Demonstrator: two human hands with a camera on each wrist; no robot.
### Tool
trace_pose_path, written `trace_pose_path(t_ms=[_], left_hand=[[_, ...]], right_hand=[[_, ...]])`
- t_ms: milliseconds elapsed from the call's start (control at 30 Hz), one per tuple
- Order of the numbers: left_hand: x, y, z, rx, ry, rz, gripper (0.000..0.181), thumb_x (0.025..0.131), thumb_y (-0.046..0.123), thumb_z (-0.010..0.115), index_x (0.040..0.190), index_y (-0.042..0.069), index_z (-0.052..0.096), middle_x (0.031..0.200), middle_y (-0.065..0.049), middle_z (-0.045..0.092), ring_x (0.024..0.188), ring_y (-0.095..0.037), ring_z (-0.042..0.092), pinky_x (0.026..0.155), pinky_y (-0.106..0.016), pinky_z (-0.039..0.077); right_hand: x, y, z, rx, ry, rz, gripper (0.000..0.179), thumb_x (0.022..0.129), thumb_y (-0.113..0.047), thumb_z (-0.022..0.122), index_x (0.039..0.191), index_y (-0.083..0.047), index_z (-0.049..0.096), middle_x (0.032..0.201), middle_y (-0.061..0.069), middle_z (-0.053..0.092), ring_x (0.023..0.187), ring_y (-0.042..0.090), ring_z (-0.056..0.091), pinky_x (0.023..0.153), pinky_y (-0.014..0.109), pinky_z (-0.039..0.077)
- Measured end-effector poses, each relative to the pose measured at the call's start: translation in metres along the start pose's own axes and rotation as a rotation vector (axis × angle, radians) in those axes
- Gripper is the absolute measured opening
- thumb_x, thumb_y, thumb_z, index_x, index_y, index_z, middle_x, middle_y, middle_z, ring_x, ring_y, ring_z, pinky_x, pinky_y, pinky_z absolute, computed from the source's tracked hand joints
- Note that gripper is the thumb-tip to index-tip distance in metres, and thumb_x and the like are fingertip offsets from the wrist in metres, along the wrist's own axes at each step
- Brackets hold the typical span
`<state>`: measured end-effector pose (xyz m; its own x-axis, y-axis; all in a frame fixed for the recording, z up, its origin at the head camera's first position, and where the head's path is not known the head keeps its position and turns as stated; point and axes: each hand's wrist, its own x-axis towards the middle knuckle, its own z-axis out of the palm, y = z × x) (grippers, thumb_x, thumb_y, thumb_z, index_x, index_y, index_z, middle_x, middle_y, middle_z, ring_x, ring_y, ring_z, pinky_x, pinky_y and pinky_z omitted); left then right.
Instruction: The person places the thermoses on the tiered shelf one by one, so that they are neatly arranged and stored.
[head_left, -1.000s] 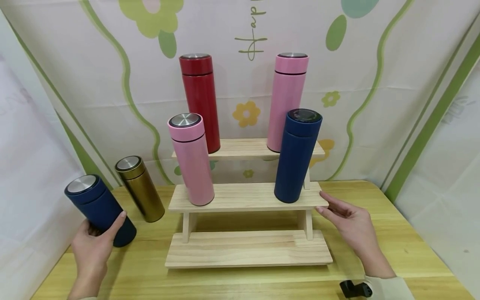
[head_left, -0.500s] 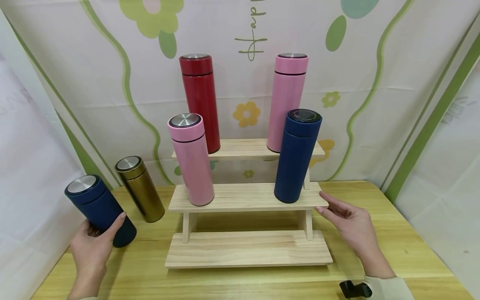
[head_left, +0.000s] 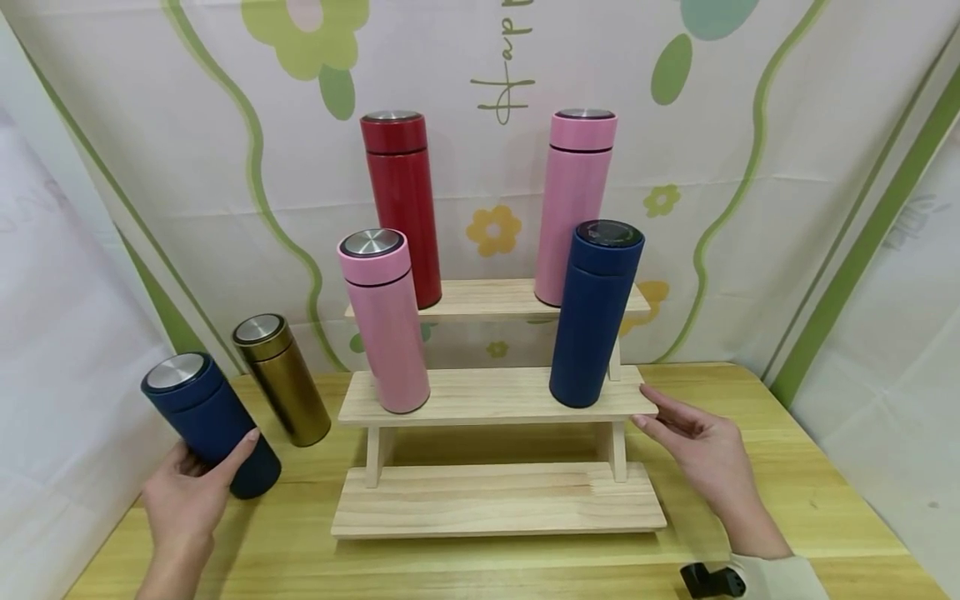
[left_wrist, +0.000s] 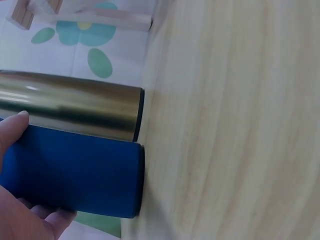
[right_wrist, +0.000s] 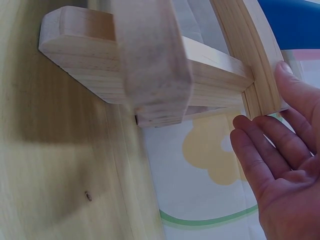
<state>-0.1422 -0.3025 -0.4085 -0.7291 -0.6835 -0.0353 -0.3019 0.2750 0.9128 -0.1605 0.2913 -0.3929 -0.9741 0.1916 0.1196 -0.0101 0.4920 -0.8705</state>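
My left hand grips a navy blue thermos with a steel-topped lid, the thumb along its near side. In the left wrist view the base of this blue thermos is close over the tabletop. Just behind it stands a gold thermos, which overlaps it in that view. At the other side, my right hand holds the right end of the middle shelf of a three-step wooden stand. In the right wrist view its thumb lies on the shelf's edge, the index finger behind the board.
On the middle shelf stand a pink thermos and another navy thermos. The top shelf bears a red thermos and a second pink thermos. A patterned cloth hangs behind the wooden table.
My left hand has shifted the navy thermos slightly to the right and towards me. My right hand keeps its place at the shelf end.
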Motion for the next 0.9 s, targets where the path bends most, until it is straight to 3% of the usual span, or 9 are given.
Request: trace_pose_path(t_ms=[67, 233, 400, 600, 900], left_hand=[[-0.003, 0.001, 0.001, -0.013, -0.007, 0.007, 0.093, 0.086, 0.053, 0.089, 0.161, 0.013, 0.051, 0.152, -0.018, 0.063, 0.083, 0.018, 0.052, 0.066, -0.002, 0.046], [-0.010, 0.006, 0.001, -0.030, -0.006, 0.027, 0.090, 0.084, 0.049, 0.093, 0.158, 0.014, 0.055, 0.138, -0.003, 0.069, 0.084, 0.018, 0.057, 0.069, -0.003, 0.049], [-0.020, 0.015, -0.001, -0.015, -0.044, 0.042, 0.092, 0.084, 0.048, 0.092, 0.160, 0.014, 0.053, 0.148, -0.012, 0.065, 0.087, 0.017, 0.057, 0.069, -0.003, 0.050], [-0.032, 0.026, -0.002, 0.009, -0.070, 0.071, 0.087, 0.083, 0.049, 0.093, 0.155, 0.013, 0.058, 0.137, -0.002, 0.070, 0.088, 0.017, 0.059, 0.070, -0.005, 0.052], [-0.053, 0.042, -0.002, 0.043, -0.139, 0.081, 0.090, 0.083, 0.055, 0.091, 0.155, 0.013, 0.057, 0.148, -0.014, 0.066, 0.090, 0.015, 0.061, 0.072, -0.006, 0.053]], right_hand=[[0.000, 0.001, 0.000, -0.004, 0.001, 0.002, 0.060, 0.092, -0.053, 0.083, 0.146, -0.031, 0.069, 0.132, -0.022, 0.073, 0.102, -0.017, 0.068, 0.082, 0.007, 0.055], [0.000, 0.002, 0.000, -0.014, 0.004, 0.001, 0.059, 0.092, -0.054, 0.083, 0.145, -0.032, 0.069, 0.131, -0.023, 0.073, 0.102, -0.017, 0.068, 0.082, 0.007, 0.055], [0.000, 0.002, 0.000, -0.021, 0.008, -0.011, 0.058, 0.093, -0.054, 0.083, 0.145, -0.032, 0.070, 0.133, -0.020, 0.073, 0.102, -0.017, 0.068, 0.082, 0.007, 0.055], [0.001, 0.000, -0.001, -0.028, 0.004, -0.008, 0.059, 0.092, -0.055, 0.082, 0.145, -0.032, 0.069, 0.138, -0.014, 0.072, 0.103, -0.019, 0.067, 0.082, 0.007, 0.054], [0.000, -0.001, 0.000, -0.024, 0.001, -0.010, 0.059, 0.093, -0.055, 0.082, 0.145, -0.031, 0.069, 0.140, -0.012, 0.071, 0.104, -0.018, 0.067, 0.082, 0.007, 0.055]])
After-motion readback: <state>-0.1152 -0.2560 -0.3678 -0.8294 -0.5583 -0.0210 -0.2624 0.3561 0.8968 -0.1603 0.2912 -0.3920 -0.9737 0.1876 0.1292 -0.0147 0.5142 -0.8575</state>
